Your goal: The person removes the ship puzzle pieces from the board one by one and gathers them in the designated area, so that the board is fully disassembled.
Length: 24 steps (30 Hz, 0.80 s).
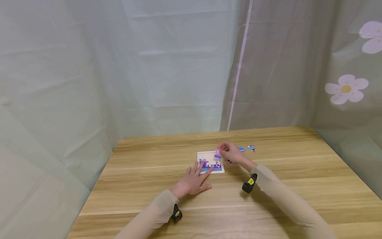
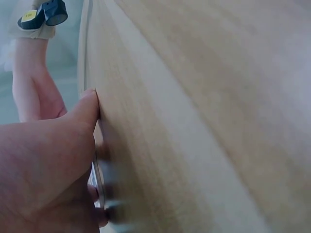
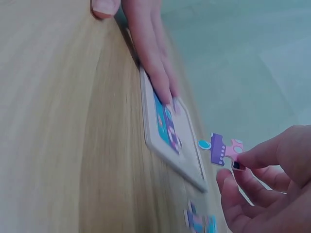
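Observation:
A white-framed jigsaw puzzle board lies on the wooden table. Purple and blue pieces fill its near side, and the far side shows bare backing. My left hand rests flat with spread fingers on the board's near left part, thumb on the table. Between thumb and fingertips, my right hand pinches a pink and purple jigsaw piece over the board's right side. In the right wrist view that piece has a blue knob pointing towards the board, and fingertips cover its pink end.
Several loose jigsaw pieces lie to the right of the board, some partly behind the right hand and forearm. The table reaches back to a hanging pale curtain. A black wrist camera sits on the right cuff.

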Available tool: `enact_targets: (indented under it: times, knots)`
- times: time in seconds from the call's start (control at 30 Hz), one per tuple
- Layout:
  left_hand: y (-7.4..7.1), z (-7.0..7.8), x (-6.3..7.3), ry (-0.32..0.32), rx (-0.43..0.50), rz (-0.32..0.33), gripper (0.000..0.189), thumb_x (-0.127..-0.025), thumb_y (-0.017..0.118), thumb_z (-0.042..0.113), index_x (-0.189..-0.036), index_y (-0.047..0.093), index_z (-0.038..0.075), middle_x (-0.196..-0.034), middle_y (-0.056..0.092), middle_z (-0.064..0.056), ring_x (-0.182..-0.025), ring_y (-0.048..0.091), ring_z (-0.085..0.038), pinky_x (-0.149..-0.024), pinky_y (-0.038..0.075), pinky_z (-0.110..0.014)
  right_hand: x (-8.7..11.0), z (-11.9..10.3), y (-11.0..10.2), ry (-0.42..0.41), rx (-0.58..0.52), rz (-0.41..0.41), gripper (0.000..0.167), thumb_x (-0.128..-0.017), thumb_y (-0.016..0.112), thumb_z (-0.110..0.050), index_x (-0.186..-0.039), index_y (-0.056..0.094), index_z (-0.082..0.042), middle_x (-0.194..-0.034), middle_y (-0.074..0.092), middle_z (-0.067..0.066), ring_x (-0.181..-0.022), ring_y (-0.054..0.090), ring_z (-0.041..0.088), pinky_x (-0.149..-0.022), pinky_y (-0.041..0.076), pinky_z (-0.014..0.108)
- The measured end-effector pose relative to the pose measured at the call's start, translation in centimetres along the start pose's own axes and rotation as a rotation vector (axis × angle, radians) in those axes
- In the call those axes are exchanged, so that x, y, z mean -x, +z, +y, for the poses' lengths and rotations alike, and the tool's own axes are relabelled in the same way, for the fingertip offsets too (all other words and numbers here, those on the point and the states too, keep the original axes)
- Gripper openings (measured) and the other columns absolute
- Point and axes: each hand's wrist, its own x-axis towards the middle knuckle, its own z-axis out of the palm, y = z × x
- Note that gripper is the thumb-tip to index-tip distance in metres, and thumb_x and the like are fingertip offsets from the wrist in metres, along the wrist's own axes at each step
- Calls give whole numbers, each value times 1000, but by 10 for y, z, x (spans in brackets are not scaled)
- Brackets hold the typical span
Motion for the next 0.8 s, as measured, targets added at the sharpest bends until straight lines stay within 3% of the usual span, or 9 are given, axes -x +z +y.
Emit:
enact_targets:
  times: [0.13, 0.23, 0.5, 0.8]
  knots:
    - [0, 0, 1, -2, -2, -10, 70, -98, 37, 58, -156, 14, 27, -163, 0, -17, -150, 5, -40, -118, 17, -58, 3, 10, -9, 30, -75, -25, 24, -94, 56, -5, -114, 55, 9, -101, 63, 22, -78, 64, 21, -63, 55, 28]
    - [0, -1, 1, -8, -5, -13, 71, -98, 37, 58, -157, 13, 27, -163, -1, -17, -150, 4, -40, -119, 17, -58, 4, 15, -14, 55, -96, -31, 25, -95, 55, -6, -115, 55, 9, -98, 63, 21, -72, 63, 18, -61, 55, 27]
    - [0, -2, 1, -10, 15, -13, 71, -98, 37, 58, -157, 12, 27, -163, -2, -16, -150, 2, -39, -119, 15, -58, 9, 19, -24, 63, -46, -11, 21, -93, 56, -4, -112, 58, 5, -100, 65, 21, -75, 63, 18, -66, 55, 29]
    - [-1, -2, 1, -8, 28, -17, 71, -98, 37, 57, -157, 12, 27, -163, -3, -16, -150, 1, -39, -119, 14, -58, 16, 27, -39, 133, -89, -27, 24, -96, 54, -6, -117, 57, 6, -94, 62, 14, -73, 57, 14, -64, 51, 26]
